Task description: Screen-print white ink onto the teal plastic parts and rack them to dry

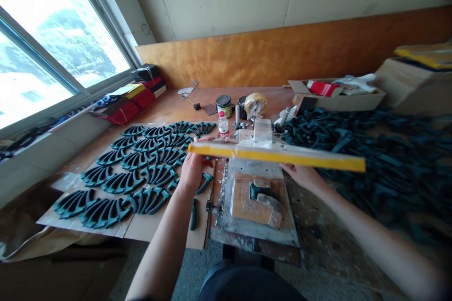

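A flat frame with a yellow front edge (pixel 278 157) is raised level above the work plate, seen almost edge-on. My left hand (pixel 193 169) is closed around its left end. Just under its right half is my right hand (pixel 296 172), with the fingers partly hidden by the frame, so their grip is unclear. Below, on the grey metal plate (pixel 226 223), a wooden block (pixel 242 202) carries a dark green razor handle (pixel 263 192) lying on its side in a fixture.
Rows of green handles (pixel 144 176) fan out on cardboard at left. A blurred heap of similar handles (pixel 335 136) covers the right. Behind stand a small bottle (pixel 223 126), a tin (pixel 223 103), a tape roll (pixel 256 103) and an open carton (pixel 349 101).
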The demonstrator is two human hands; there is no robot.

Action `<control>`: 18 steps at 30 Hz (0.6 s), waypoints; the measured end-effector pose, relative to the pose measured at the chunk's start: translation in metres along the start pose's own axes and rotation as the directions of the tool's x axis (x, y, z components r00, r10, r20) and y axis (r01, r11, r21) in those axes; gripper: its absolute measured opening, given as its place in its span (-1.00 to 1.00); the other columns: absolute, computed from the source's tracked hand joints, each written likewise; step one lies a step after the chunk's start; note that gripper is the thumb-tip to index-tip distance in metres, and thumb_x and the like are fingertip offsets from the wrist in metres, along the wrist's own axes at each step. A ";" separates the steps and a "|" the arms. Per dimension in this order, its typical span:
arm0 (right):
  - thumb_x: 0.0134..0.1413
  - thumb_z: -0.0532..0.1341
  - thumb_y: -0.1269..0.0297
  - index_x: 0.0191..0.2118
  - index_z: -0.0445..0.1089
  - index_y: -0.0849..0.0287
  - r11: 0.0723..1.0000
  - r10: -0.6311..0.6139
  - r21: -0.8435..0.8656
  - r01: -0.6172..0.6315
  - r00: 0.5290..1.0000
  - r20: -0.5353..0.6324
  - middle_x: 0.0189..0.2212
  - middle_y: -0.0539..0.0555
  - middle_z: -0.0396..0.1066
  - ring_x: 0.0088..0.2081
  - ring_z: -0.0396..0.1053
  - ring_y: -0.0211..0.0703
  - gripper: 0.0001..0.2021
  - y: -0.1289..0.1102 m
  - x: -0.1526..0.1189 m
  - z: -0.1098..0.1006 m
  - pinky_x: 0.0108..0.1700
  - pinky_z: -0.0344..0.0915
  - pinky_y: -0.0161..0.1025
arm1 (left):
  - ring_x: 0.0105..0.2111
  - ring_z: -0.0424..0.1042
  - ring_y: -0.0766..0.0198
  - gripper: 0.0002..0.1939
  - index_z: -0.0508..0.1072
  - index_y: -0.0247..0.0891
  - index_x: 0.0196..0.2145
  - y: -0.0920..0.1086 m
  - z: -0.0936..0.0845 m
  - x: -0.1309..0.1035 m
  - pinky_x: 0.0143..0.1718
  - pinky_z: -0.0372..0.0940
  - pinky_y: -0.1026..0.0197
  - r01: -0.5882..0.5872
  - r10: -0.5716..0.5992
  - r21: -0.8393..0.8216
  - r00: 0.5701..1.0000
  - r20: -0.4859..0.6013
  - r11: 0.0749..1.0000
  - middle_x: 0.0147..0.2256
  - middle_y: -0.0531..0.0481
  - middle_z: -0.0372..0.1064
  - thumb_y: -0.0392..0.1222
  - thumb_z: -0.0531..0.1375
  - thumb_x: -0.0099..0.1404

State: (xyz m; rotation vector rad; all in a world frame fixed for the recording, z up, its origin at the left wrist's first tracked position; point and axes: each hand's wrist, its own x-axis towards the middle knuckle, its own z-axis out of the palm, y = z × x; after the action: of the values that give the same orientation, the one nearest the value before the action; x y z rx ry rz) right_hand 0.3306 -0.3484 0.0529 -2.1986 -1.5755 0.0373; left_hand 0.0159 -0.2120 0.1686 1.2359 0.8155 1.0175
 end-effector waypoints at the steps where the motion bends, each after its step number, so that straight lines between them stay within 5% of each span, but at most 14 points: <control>1: 0.14 0.11 -0.05 -0.44 0.39 0.13 0.999 -0.054 0.002 0.054 0.996 0.071 -0.43 0.07 0.41 -0.39 0.38 -0.12 -0.64 -0.002 -0.014 0.014 -0.37 0.26 -0.25 | -0.37 0.42 0.27 -0.46 0.41 -0.26 -0.16 0.008 0.006 0.011 -0.50 0.26 0.34 -0.029 0.029 -0.013 0.999 0.016 1.000 -0.29 -0.07 0.47 0.28 0.01 0.26; 4: 0.13 0.17 0.07 -0.43 0.34 0.15 0.987 -0.143 -0.038 0.155 0.966 0.216 -0.33 0.10 0.41 -0.27 0.38 -0.09 -0.74 -0.016 -0.046 0.047 -0.26 0.26 -0.24 | -0.31 0.45 0.25 -0.44 0.38 -0.27 -0.14 0.016 0.020 0.025 -0.46 0.30 0.34 -0.089 0.088 -0.019 0.996 -0.014 0.996 -0.28 -0.11 0.48 0.29 -0.01 0.27; 6: 0.17 0.13 0.20 -0.38 0.30 0.17 0.995 -0.066 -0.060 0.085 0.961 0.268 -0.35 0.12 0.41 -0.29 0.39 -0.11 -0.83 -0.031 -0.054 0.055 -0.27 0.24 -0.25 | -0.34 0.46 0.27 -0.43 0.38 -0.27 -0.10 0.001 0.026 0.013 -0.45 0.31 0.34 -0.083 0.080 -0.028 0.992 -0.097 0.996 -0.27 -0.11 0.48 0.29 -0.01 0.27; 8: 0.24 0.06 0.27 -0.35 0.28 0.16 0.999 0.042 -0.008 -0.042 0.964 0.264 -0.40 0.10 0.41 -0.35 0.39 -0.14 -0.84 -0.051 -0.059 0.052 -0.32 0.23 -0.26 | -0.40 0.47 0.26 -0.40 0.41 -0.30 -0.11 -0.031 0.034 -0.018 -0.49 0.31 0.32 0.112 -0.114 -0.026 0.990 -0.077 0.993 -0.29 -0.15 0.50 0.30 0.05 0.22; 9: 0.26 0.03 0.27 -0.33 0.27 0.16 0.996 0.074 0.036 -0.084 0.972 0.224 -0.40 0.09 0.41 -0.35 0.38 -0.14 -0.84 -0.064 -0.063 0.049 -0.32 0.23 -0.26 | -0.44 0.47 0.23 -0.37 0.42 -0.33 -0.13 -0.051 0.038 -0.038 -0.54 0.29 0.31 0.308 -0.308 0.011 0.951 0.026 0.951 -0.31 -0.19 0.51 0.33 0.10 0.17; 11: 0.27 0.03 0.27 -0.31 0.26 0.15 0.991 0.040 0.119 -0.052 0.994 0.101 -0.36 0.11 0.40 -0.30 0.37 -0.11 -0.85 -0.092 -0.074 0.046 -0.27 0.25 -0.23 | -0.30 0.52 0.05 -0.30 0.41 -0.29 -0.05 -0.093 0.045 -0.078 -0.56 0.32 0.23 0.636 -0.640 0.094 0.740 0.205 0.766 -0.14 -0.29 0.49 0.35 0.17 0.08; 14: 0.24 0.09 0.27 -0.30 0.28 0.15 0.935 -0.304 0.207 0.287 0.951 0.055 -0.32 0.08 0.39 -0.22 0.33 -0.11 -0.89 -0.119 -0.089 0.047 -0.17 0.25 -0.20 | -0.20 0.50 0.05 -0.36 0.40 -0.25 -0.12 -0.141 0.044 -0.118 -0.44 0.37 0.20 0.702 -0.696 -0.094 0.712 0.089 0.706 -0.15 -0.24 0.48 0.35 0.17 0.08; 16: 0.25 0.08 0.29 -0.31 0.33 0.14 0.865 -0.475 0.233 0.445 0.874 0.096 -0.31 0.04 0.39 -0.20 0.31 -0.15 -0.87 -0.104 -0.084 0.046 -0.12 0.24 -0.22 | -0.34 0.51 0.13 -0.40 0.38 -0.25 -0.20 -0.158 0.025 -0.123 -0.52 0.30 0.27 0.672 -0.680 -0.116 0.733 -0.037 0.731 -0.30 -0.16 0.50 0.34 0.19 0.05; 18: 0.27 0.04 0.35 -0.27 0.38 0.13 0.930 -0.363 0.114 0.350 0.924 0.124 -0.27 0.04 0.39 -0.16 0.30 -0.18 -0.82 -0.054 -0.064 0.036 -0.08 0.23 -0.25 | -0.55 0.43 0.20 -0.37 0.37 -0.25 -0.25 -0.167 -0.014 -0.116 -0.65 0.15 0.30 0.648 -0.634 0.034 0.753 -0.179 0.761 -0.45 -0.08 0.47 0.41 0.12 0.04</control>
State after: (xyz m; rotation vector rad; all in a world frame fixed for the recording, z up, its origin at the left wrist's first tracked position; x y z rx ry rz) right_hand 0.2497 -0.3809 0.0250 -1.8446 -1.9916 0.1561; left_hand -0.0099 -0.3196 -0.0020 0.8431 1.3152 0.5077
